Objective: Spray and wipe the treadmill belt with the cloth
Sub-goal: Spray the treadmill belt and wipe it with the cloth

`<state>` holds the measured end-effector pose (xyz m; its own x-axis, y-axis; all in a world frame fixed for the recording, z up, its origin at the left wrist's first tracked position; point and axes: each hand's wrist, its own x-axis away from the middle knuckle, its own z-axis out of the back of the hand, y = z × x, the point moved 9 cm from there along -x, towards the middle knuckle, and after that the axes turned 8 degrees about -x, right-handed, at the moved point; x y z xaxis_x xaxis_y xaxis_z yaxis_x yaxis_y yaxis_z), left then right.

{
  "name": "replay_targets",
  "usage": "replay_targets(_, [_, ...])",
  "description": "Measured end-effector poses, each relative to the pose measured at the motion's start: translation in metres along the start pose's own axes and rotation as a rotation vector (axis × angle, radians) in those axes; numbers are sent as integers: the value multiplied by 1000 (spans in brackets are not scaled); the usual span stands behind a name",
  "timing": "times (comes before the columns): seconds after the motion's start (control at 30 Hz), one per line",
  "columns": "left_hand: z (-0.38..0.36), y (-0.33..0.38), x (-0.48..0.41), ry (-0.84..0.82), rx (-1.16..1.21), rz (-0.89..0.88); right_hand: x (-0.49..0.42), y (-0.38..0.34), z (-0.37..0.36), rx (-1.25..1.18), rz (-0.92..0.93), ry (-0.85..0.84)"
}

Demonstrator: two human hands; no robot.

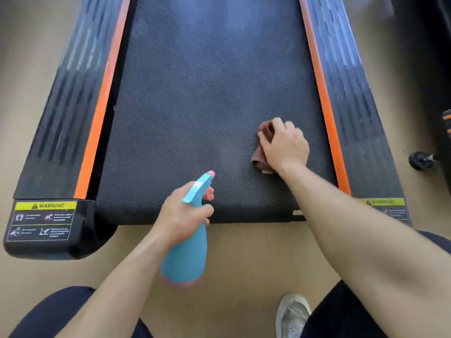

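The dark textured treadmill belt (195,98) fills the middle of the view, with orange strips along both sides. My right hand (284,145) presses a brown cloth (259,157) flat on the belt near its right edge. My left hand (181,215) grips the neck of a blue spray bottle (185,254) with a pink nozzle, held over the belt's near end and pointing forward over the belt.
Black side rails (63,113) flank the belt, each with a yellow warning label (46,205) at the near corner. A small black wheel (421,161) sits on the beige floor at the right. My knees and one white shoe (291,313) are at the bottom.
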<state>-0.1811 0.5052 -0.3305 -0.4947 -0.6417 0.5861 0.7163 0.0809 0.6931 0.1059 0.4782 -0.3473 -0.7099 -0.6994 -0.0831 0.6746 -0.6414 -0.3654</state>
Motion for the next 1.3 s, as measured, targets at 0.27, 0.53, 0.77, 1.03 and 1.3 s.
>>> replay_targets(0.27, [27, 5, -10, 45, 68, -43, 98, -55, -10, -36, 410, -96])
replay_targets(0.53, [54, -3, -33, 141, 235, -71, -44, -82, -37, 7, 194, -22])
replay_targets(0.77, [56, -9, -48, 119, 299, -25, 85, -91, -32, -63, 549, -157])
replay_targets(1.03, [66, -13, -51, 161, 322, -9, -70, -134, -58, -18, 304, -68])
replay_targets(1.3, [63, -5, -58, 124, 344, -18, 73, -121, -41, -79, 671, -153])
